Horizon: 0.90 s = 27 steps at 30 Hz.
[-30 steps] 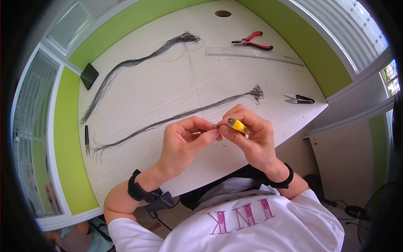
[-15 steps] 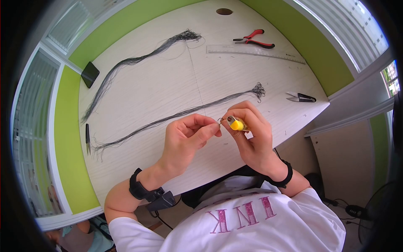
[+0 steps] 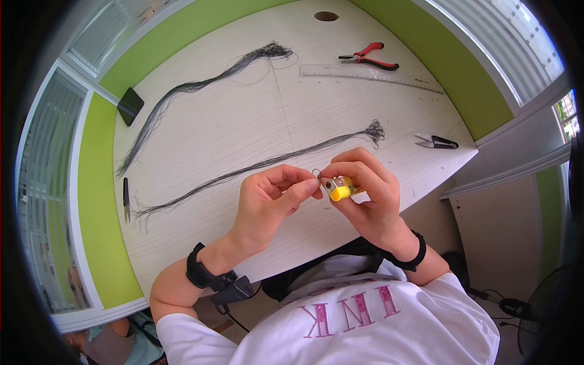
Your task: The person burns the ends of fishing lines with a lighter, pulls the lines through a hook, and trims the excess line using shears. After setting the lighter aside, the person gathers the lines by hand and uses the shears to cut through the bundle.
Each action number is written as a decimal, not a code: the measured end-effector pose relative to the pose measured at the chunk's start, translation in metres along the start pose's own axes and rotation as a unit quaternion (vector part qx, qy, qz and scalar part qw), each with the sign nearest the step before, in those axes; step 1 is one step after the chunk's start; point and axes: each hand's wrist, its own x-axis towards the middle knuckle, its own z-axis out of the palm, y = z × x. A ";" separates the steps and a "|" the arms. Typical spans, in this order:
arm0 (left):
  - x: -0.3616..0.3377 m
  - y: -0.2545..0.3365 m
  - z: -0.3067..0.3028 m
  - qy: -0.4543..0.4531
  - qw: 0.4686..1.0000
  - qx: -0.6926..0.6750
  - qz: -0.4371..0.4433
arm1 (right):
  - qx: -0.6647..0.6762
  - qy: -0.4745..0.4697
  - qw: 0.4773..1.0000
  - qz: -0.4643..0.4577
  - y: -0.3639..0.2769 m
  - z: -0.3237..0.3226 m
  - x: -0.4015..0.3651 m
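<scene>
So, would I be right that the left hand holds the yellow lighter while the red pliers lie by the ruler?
Not quite: the head view shows the yellow lighter in the right hand; the left hand pinches a small loop. The red pliers do lie by the ruler.

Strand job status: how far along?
Done: nothing clearly finished shows. In hand: the left hand pinches a small strand loop; the right hand holds a yellow lighter beside it. Left, probably: the near bundle and far bundle lie loose on the table; pliers and snips lie untouched.
</scene>
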 end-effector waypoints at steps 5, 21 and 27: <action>-0.001 -0.002 0.003 0.034 0.989 0.122 0.075 | -0.055 0.008 0.998 -0.039 0.004 0.004 0.001; -0.004 -0.003 0.010 0.068 0.991 0.102 0.052 | -0.014 -0.011 0.999 0.047 0.006 -0.012 0.005; -0.001 -0.004 0.007 0.068 0.994 0.071 0.050 | 0.088 -0.043 0.988 0.123 0.006 -0.010 0.005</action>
